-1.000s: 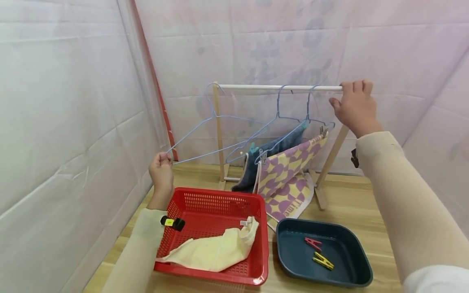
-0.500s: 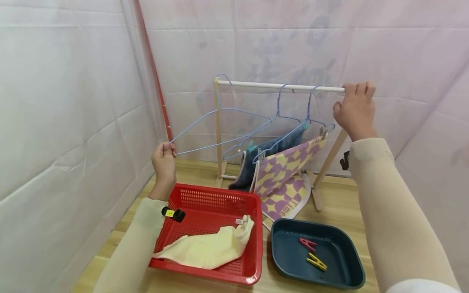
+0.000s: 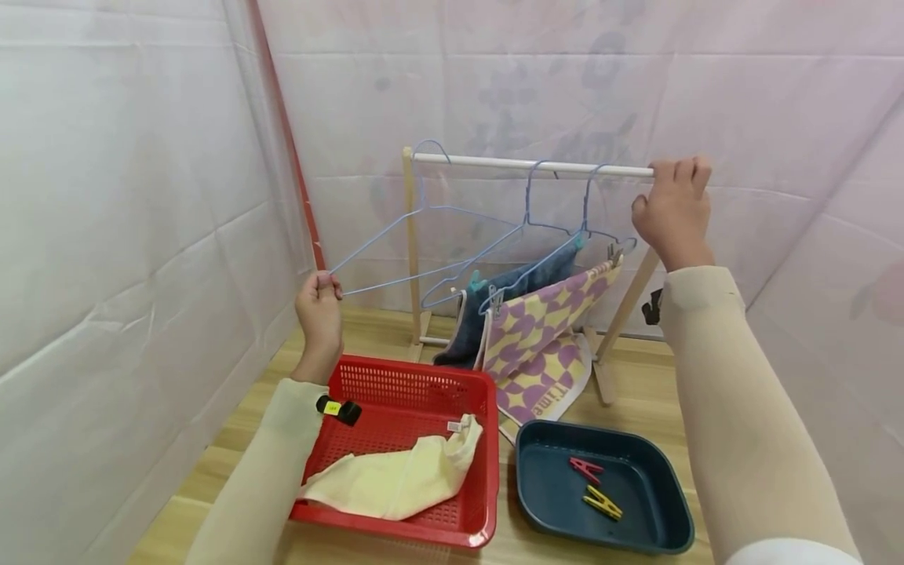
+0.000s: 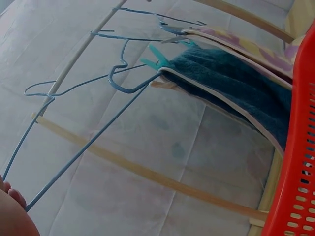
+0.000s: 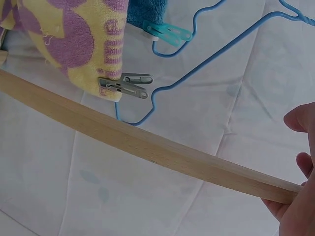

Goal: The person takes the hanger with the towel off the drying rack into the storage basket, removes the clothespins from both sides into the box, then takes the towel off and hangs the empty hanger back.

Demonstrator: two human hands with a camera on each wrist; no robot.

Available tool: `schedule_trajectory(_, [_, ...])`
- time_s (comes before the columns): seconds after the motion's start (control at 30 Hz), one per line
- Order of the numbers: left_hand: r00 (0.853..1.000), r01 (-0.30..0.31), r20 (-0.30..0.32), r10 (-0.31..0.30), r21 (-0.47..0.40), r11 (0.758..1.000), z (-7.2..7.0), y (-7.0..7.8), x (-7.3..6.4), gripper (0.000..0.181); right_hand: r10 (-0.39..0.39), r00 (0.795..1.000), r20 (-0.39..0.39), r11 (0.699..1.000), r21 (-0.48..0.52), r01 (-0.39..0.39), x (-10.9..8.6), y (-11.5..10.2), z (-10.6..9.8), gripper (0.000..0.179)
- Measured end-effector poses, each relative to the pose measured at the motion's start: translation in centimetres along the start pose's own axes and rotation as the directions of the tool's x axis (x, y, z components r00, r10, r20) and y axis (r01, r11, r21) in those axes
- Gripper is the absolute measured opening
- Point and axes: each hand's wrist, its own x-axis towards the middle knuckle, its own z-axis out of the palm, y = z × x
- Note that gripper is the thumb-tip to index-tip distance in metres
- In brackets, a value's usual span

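Observation:
My left hand [image 3: 319, 314] pinches one lower corner of a blue wire clothes hanger [image 4: 88, 142] with nothing on it. That hanger's hook arches over the left end of the white bar [image 3: 487, 162] of a drying rack. My right hand [image 3: 678, 212] grips the rack's top right corner, where the bar meets the wooden leg [image 5: 147, 150]. Two more blue hangers hang from the bar. One carries a dark blue towel [image 4: 221, 73] clipped by teal clothespins [image 5: 170, 34]. The other bears a purple and yellow towel [image 3: 544, 314] held by silver clothespins [image 5: 130, 87].
In front of the rack stands a red basket [image 3: 487, 471] with a cream cloth [image 3: 402, 479] inside. Right of it is a dark basin [image 3: 643, 471] with a red clothespin [image 3: 586, 469] and a yellow clothespin [image 3: 603, 502]. White sheeting [image 3: 141, 196] encloses the left and back.
My left hand has risen, lifting the hanger. Its hook has moved up and right, from beside the post's top to over the bar. My right hand has stayed on the rack's corner.

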Motion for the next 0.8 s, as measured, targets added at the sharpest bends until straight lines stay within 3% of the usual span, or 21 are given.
schedule_trajectory(0.33, [0.998, -0.018, -0.060, 0.017, -0.020, 1.000, 0.5, 1.4, 1.1, 0.027, -0.005, 1.000, 0.012, 1.000, 0.007, 0.005, 1.0, -2.2, -0.4, 0.057])
schedule_trajectory(0.57, [1.000, -0.002, -0.027, 0.002, 0.017, 1.000, 0.5, 0.2, 1.3, 0.029, -0.001, 1.000, 0.028, 1.000, -0.003, 0.002, 0.9, -2.6, 0.3, 0.056])
schedule_trajectory(0.8, [1.000, -0.022, -0.010, 0.024, 0.114, 0.993, 0.5, -0.9, 0.3, 0.028, 0.001, 0.999, 0.041, 1.000, 0.006, -0.001, 1.0, -3.0, 0.7, 0.058])
